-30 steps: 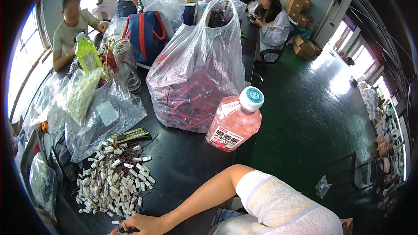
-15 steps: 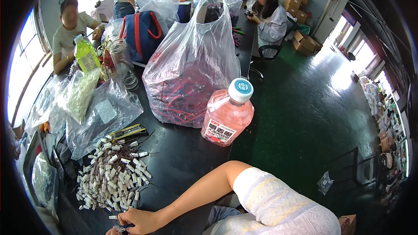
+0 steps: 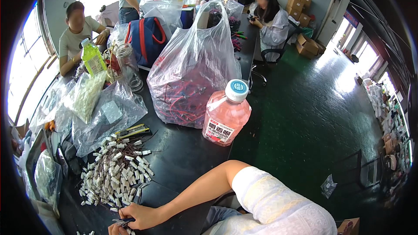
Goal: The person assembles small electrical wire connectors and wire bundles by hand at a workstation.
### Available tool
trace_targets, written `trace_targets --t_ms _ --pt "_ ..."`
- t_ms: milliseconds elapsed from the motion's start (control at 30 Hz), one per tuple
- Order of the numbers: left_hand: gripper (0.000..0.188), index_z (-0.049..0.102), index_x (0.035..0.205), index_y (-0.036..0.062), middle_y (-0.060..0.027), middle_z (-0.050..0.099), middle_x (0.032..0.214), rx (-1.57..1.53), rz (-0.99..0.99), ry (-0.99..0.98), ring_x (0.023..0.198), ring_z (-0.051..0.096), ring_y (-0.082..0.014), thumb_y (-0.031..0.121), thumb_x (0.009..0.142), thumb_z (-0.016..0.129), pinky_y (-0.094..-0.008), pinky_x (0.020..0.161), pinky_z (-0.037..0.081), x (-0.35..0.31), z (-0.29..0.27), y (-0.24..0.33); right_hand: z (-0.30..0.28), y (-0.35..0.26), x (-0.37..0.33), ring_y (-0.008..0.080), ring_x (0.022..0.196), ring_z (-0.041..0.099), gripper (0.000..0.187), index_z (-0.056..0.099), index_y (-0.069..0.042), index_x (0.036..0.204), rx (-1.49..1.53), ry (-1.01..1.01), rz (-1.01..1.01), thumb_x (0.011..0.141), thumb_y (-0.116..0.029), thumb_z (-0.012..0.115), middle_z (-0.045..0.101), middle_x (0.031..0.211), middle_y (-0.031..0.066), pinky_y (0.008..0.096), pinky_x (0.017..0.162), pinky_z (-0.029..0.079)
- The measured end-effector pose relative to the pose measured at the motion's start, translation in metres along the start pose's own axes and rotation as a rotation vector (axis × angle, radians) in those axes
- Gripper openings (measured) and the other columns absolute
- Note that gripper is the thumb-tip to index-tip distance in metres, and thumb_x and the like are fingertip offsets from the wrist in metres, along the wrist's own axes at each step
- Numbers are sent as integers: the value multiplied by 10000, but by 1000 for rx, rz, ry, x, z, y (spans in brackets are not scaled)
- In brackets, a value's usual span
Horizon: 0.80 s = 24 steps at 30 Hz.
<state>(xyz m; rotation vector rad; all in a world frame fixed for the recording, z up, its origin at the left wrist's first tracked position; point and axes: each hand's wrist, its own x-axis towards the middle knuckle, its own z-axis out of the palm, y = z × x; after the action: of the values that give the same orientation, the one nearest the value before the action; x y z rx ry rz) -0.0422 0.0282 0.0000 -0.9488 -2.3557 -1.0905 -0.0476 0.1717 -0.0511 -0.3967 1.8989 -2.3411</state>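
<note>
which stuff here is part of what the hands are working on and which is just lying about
In use:
- right hand, holding a small dark piece
- left hand, barely in view at the lower edge
- pile of small white connectors beside the hands

Lying about:
- pink jug
- big clear bag of red wires
- green bottle
- glass jar
- blue bag

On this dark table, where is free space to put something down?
Bare table lies between the pile of small white connectors, the pink bottle and the right forearm. The far left is crowded with clear plastic bags.
</note>
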Motion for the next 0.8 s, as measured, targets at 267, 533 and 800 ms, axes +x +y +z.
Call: trace_targets --t_ms 267,533,800 --pt "151 596 845 -38 -126 594 749 -7 5 -5 591 544 -201 68 889 497 -287 526 449 -1 1 -3 3 -3 -2 146 442 511 103 481 27 751 5 34 -71 657 6 516 509 543 92 289 419 378" --pt "156 596 851 -31 -127 597 761 30 -25 17 593 544 -193 85 893 501 -279 529 451 -2 3 -6 6 8 7 201 500 498 147 471 42 752 -82 137 -176 640 -29 536 492 569 144 330 486 374" --pt "170 582 833 -28 -102 567 727 53 -97 55 575 502 -174 101 900 495 -276 513 433 -6 5 -6 0 -3 -1 211 582 525 157 481 44 773 46 91 -40 661 -35 558 491 590 141 338 535 392"
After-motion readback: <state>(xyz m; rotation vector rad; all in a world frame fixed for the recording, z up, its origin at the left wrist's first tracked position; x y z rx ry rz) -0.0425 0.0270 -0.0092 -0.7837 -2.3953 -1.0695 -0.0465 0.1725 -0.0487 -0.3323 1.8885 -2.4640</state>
